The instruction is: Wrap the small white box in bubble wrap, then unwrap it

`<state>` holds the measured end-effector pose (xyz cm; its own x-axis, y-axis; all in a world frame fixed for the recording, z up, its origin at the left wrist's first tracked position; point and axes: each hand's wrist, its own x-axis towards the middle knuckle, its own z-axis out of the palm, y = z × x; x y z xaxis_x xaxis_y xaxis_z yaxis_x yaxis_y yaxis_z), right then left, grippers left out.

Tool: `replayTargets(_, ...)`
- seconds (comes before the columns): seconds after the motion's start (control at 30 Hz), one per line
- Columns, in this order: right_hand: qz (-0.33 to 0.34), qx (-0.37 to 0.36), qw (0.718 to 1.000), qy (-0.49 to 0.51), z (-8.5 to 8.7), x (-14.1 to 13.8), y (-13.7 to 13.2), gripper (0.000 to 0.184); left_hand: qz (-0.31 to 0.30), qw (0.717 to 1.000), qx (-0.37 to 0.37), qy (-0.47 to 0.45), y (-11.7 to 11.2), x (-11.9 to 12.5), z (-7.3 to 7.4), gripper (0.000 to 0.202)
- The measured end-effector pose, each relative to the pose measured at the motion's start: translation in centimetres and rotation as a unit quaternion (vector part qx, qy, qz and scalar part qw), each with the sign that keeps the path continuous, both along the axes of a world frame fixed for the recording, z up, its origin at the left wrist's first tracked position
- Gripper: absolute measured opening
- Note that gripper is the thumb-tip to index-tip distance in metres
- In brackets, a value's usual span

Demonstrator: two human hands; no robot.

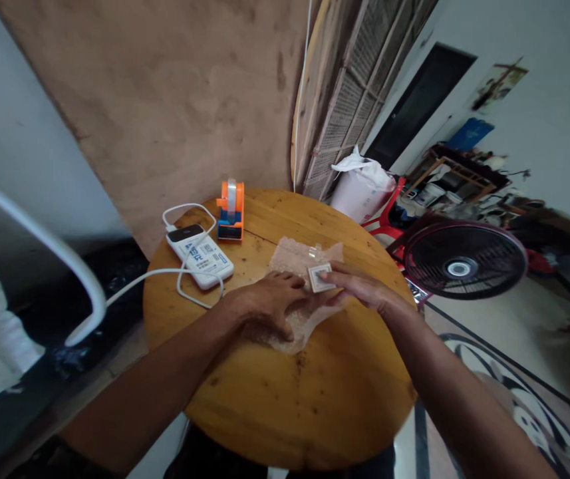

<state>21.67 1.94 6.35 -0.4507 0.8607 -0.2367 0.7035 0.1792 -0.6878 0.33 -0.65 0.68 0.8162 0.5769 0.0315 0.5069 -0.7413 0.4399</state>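
A sheet of clear bubble wrap (294, 256) lies on the round wooden table (314, 392). A small square grey-white object (320, 277) rests on the wrap. My left hand (269, 303) lies palm down on the wrap, fingers curled, fingertips beside the square object. My right hand (359, 287) comes in from the right, its fingers pinched on the square object's right edge.
An orange and blue tape dispenser (231, 211) stands at the table's far side. A white power bank (199, 254) with a white cable (175, 279) lies at the left. A standing fan (465, 261) is right of the table, a white bag (362, 186) behind.
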Motion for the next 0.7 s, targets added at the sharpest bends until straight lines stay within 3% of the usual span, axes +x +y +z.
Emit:
replayTargets(0.1,0.004,-0.071,0.993,0.089,-1.1,1.1,-1.4,0.03,-0.004,1.0,0.003,-0.001,0.3,-0.1,0.1,0.08)
replayTargets(0.2,-0.013,-0.063,0.99,0.123,-2.6,1.3,-2.4,0.033,-0.021,1.0,-0.009,-0.01,0.5,-0.3,0.4,0.061)
replayTargets(0.37,-0.025,0.034,0.997,0.058,-4.0,1.1,-2.9,0.032,0.073,0.995,-0.068,-0.027,0.5,-0.3,0.8,0.036)
replayTargets(0.53,0.003,0.14,0.989,-0.042,-4.4,0.8,-3.1,0.039,0.143,0.983,-0.09,-0.072,0.4,-0.2,0.7,0.029)
replayTargets(0.7,0.022,0.19,0.981,-0.026,-5.6,0.7,-3.7,0.055,0.173,0.973,-0.107,-0.109,0.5,-0.1,0.4,0.035)
